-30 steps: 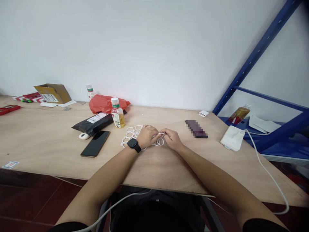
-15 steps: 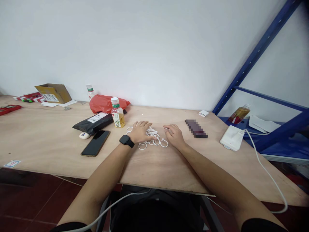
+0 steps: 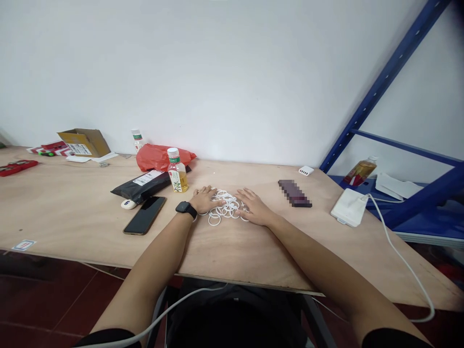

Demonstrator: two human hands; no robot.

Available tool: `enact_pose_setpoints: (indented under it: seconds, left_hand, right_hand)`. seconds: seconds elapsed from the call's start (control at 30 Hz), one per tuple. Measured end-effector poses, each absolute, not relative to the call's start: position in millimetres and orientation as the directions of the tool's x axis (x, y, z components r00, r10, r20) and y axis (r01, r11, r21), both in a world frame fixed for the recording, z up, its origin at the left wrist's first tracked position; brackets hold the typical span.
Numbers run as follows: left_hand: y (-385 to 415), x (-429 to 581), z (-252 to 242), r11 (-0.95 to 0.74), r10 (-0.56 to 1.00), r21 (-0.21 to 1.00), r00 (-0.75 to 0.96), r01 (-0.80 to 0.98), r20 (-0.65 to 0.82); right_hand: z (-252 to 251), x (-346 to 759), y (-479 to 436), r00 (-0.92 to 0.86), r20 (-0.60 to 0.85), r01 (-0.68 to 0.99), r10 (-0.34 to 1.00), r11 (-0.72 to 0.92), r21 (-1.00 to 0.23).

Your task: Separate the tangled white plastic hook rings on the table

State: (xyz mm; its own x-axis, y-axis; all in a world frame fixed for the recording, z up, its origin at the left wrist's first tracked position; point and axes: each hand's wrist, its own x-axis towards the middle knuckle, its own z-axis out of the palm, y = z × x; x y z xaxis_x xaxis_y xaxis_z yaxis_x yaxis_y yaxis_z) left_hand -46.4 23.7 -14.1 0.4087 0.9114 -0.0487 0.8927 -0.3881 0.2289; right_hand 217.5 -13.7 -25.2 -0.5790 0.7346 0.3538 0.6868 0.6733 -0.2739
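A heap of several white plastic rings point(image 3: 225, 209) lies on the wooden table point(image 3: 235, 246) in front of me. My left hand point(image 3: 204, 200), with a black watch on the wrist, lies flat at the heap's left edge, fingers stretched out over the rings. My right hand point(image 3: 254, 206) lies flat at the heap's right edge, fingers spread and touching the rings. Neither hand grips anything.
Left of my hands are a black phone point(image 3: 144, 215), a black parcel bag point(image 3: 143, 185), a small tea bottle point(image 3: 177, 171), a red bag point(image 3: 159, 155) and a cardboard box point(image 3: 84, 142). To the right lie a dark blurred item point(image 3: 294, 193), a white device with cable point(image 3: 350, 207) and blue shelving point(image 3: 395, 145).
A second ago both hands pinched rings together. They have let go, opened and now lie flat on either side of the heap, which sits gathered closer between them.
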Motion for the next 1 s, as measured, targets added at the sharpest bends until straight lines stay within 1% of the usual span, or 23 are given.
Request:
enact_pose_setpoints:
  seconds: [0.1,0.3,0.37,0.4,0.47,0.57,0.6,0.63,0.7,0.77,0.87,1.0]
  left_hand:
    - [17,-34,-16,-0.444,0.889,0.248,0.459,0.861,0.001]
    - [6,-5,-10,-0.59,0.801,0.309,0.587,0.746,0.115]
    - [5,-7,-3,-0.594,0.8,0.314,0.583,0.74,0.139]
    - [6,-11,1,-0.581,0.811,0.297,0.569,0.757,0.136]
    - [7,-25,9,-0.526,0.848,0.241,0.524,0.815,0.077]
    - [9,-50,16,-0.401,0.899,0.167,0.422,0.901,-0.115]
    - [9,-56,17,-0.385,0.898,0.148,0.407,0.911,-0.17]
    - [9,-61,16,-0.38,0.892,0.143,0.403,0.914,-0.204]
    - [9,-67,13,-0.393,0.874,0.171,0.425,0.903,-0.235]
    - [6,-70,6,-0.414,0.869,0.194,0.45,0.889,-0.204]
    - [0,-69,-5,-0.443,0.879,0.205,0.468,0.873,-0.091]
    - [-5,-52,-15,-0.494,0.862,0.227,0.506,0.84,0.005]
  right_hand:
    - [-26,216,-15,-0.599,0.287,0.691,0.747,0.664,-0.286]
    - [-25,214,-16,-0.6,0.257,0.697,0.757,0.653,-0.296]
    - [-25,216,-16,-0.601,0.25,0.696,0.759,0.651,-0.305]
    - [-25,217,-15,-0.603,0.246,0.694,0.759,0.651,-0.309]
    - [-25,218,-15,-0.608,0.24,0.687,0.757,0.653,-0.319]
    - [-25,219,-14,-0.6,0.243,0.687,0.762,0.647,-0.331]
    - [-25,219,-14,-0.597,0.245,0.688,0.764,0.645,-0.333]
    - [-25,219,-14,-0.596,0.246,0.687,0.764,0.644,-0.335]
    - [-25,218,-14,-0.599,0.247,0.684,0.762,0.647,-0.337]
    - [-25,219,-15,-0.601,0.251,0.679,0.758,0.651,-0.339]
    - [-27,219,-14,-0.594,0.249,0.685,0.765,0.644,-0.341]
    - [-30,219,-11,-0.588,0.243,0.692,0.771,0.636,-0.343]
